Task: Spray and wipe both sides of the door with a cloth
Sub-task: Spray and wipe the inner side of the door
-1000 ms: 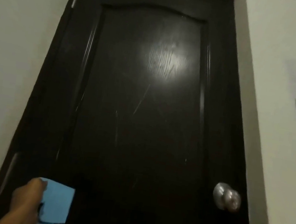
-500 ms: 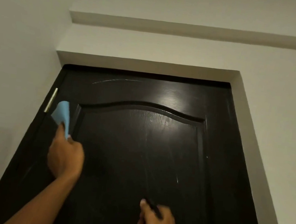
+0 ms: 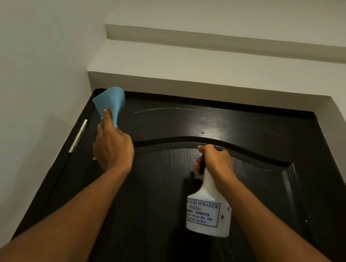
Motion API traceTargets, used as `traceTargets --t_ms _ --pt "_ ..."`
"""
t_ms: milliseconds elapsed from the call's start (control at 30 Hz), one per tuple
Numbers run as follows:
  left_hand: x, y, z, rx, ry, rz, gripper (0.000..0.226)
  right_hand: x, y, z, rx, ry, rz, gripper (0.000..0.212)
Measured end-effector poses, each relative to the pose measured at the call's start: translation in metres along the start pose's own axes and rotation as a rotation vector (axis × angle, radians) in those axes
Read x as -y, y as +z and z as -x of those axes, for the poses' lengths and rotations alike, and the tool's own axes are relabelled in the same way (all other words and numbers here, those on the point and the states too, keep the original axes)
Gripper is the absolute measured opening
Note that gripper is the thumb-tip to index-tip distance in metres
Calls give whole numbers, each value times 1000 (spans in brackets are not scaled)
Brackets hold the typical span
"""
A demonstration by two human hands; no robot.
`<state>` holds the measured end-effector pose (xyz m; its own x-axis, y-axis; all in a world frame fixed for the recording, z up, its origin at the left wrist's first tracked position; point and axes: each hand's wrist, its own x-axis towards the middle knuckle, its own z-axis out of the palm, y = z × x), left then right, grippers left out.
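Observation:
A dark wooden door (image 3: 254,137) with an arched raised panel fills the lower half of the view and stands closed. My left hand (image 3: 112,147) holds a blue cloth (image 3: 111,103) up near the door's top left corner, the cloth sticking up above my fingers. My right hand (image 3: 216,165) grips the black trigger head of a white spray bottle (image 3: 209,212) with a printed label, held upright in front of the arched panel. Faint wet streaks shine on the panel beside the bottle.
A metal hinge (image 3: 78,136) sits on the door's left edge. Pale walls (image 3: 33,68) close in on the left and right, with a recessed lintel (image 3: 195,89) right above the door.
The view has tilted up from the knob to the door's top. My left hand rose with the cloth to the top left corner. My right hand came up with the spray bottle.

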<state>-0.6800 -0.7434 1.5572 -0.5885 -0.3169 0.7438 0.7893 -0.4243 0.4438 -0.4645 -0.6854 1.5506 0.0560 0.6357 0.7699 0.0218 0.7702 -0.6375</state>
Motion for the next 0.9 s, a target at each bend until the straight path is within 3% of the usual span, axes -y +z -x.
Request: traceTargets --t_ms 133,467,633,900 --pt "12 18 -29 -9 47 -39 52 7 12 -16 6 -5 -43 33" --pt "41 80 -75 41 -141 -98 61 -8 -2 -51 69 -29 0 34" --pt "32 107 -96 56 -137 -139 64 -5 -15 -74 99 -64 24 30" --pt "31 129 -134 147 -229 -350 61 10 -10 -92 163 -99 56 29"
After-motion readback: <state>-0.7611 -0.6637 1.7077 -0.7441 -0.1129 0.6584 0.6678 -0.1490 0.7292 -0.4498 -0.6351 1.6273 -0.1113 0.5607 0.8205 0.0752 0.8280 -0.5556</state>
